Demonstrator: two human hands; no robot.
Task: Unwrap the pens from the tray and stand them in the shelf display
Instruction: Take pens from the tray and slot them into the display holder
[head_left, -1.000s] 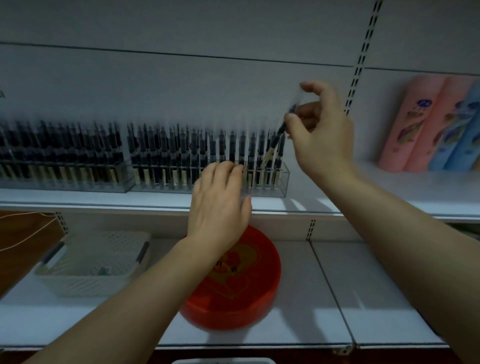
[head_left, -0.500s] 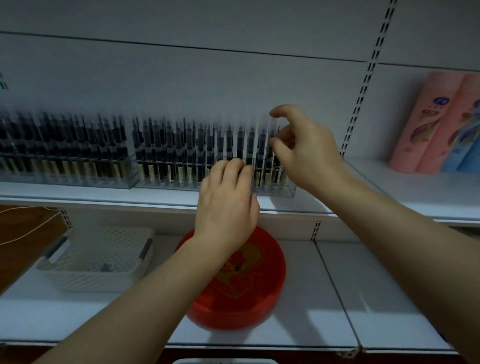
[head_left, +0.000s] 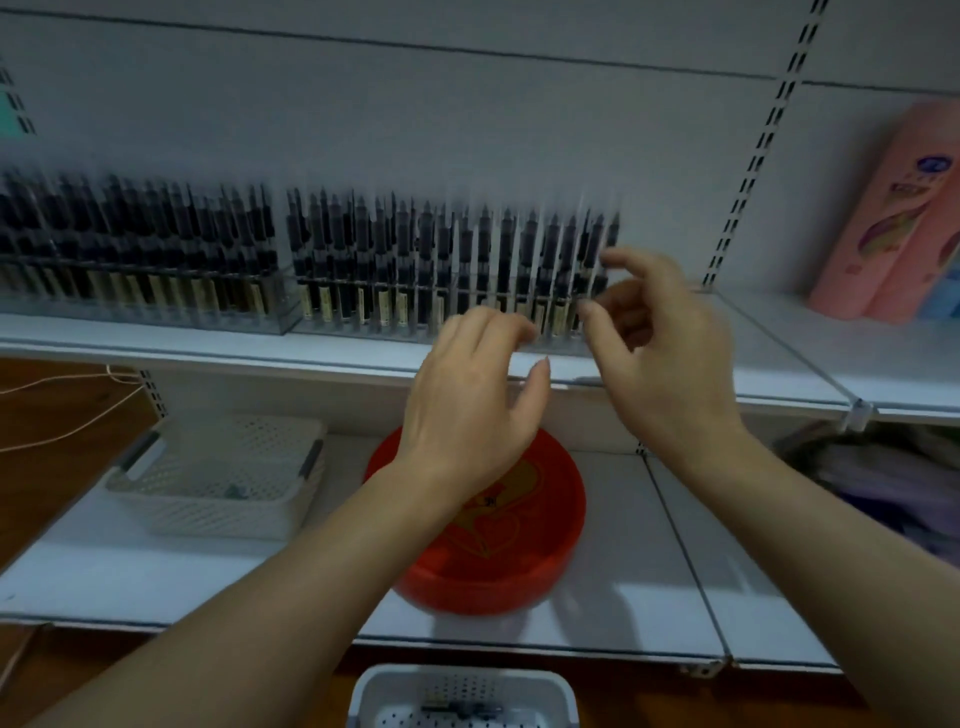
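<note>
On the upper shelf (head_left: 156, 338), toward its back, two clear display racks (head_left: 291, 317) stand side by side, both packed with upright dark pens (head_left: 431, 260); the right rack looks filled to its right end, though blur hides whether any slot is free. By that showing most of the stocking seems done. What remains appears to lie in the white tray (head_left: 462, 696) at the bottom edge of the head view, where one dark wrapped item, probably a pen, rests on the perforated floor; how many more are there cannot be told. On the lower shelf (head_left: 649, 587) a red bowl (head_left: 519, 571) sits near the front edge, and a white basket (head_left: 218, 478) stands to its left with something small inside.

The left hand (head_left: 467, 410) hovers just in front of the upper shelf's front edge, palm down, fingers loosely bent and holding nothing. The right hand (head_left: 660, 348) is raised beside it, close to the right end of the right rack, thumb and forefinger apart in a relaxed curve, also empty. Both forearms reach up from the lower corners of the view. Pink and blue cases (head_left: 893, 218) lean at the shelf's right end.
</note>
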